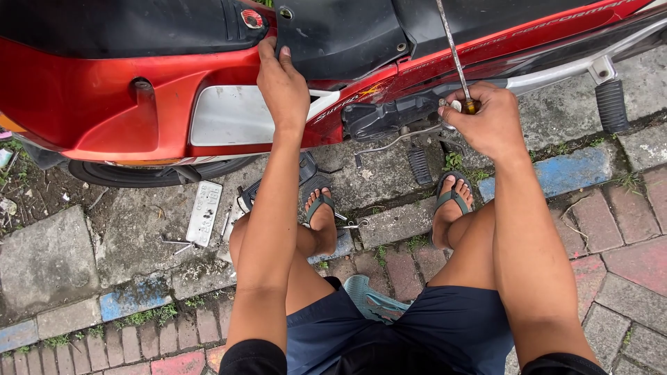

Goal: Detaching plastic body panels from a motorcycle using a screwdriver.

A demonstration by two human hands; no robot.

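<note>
A red motorcycle (104, 97) with a black seat stands across the top of the head view. My left hand (281, 80) presses on the red side panel at the edge of a black cover (333, 35). In my right hand (486, 118) I grip the handle of a long screwdriver (453, 52), its metal shaft pointing up and away across the seat. That hand hovers beside the black engine part (389, 118) and a footpeg (420, 165).
A white rectangular tool tray (204, 212) lies on the concrete beside the rear tyre (149, 173), with small metal tools near it. My sandalled feet (319, 212) rest on the kerb. A second footpeg (611, 104) sticks out at right. Brick paving runs below.
</note>
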